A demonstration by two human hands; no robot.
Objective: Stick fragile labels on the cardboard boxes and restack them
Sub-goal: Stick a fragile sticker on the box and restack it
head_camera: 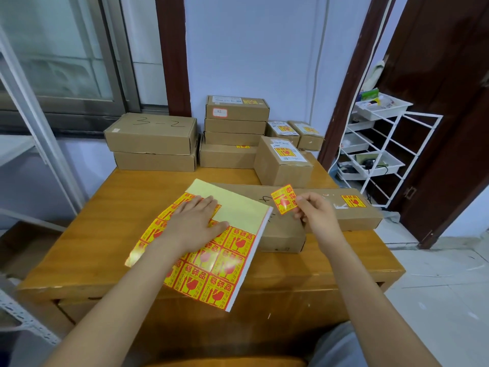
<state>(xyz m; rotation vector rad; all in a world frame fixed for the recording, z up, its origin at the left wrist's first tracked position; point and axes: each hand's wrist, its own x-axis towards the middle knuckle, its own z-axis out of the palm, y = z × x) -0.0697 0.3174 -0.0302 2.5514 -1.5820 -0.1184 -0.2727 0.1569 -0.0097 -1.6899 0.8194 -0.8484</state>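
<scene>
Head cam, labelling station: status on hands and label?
Left hand flat on sticker pad. Right hand pinching peeled fragile label above long box. That box already labelled once; nothing in the way.

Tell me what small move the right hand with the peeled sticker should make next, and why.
Probably carry the peeled label down onto bare cardboard of the long box and press it flat. The right hand pinches it just above that box, whose far end already carries a label; the left hand rests flat on the label sheet.
</scene>
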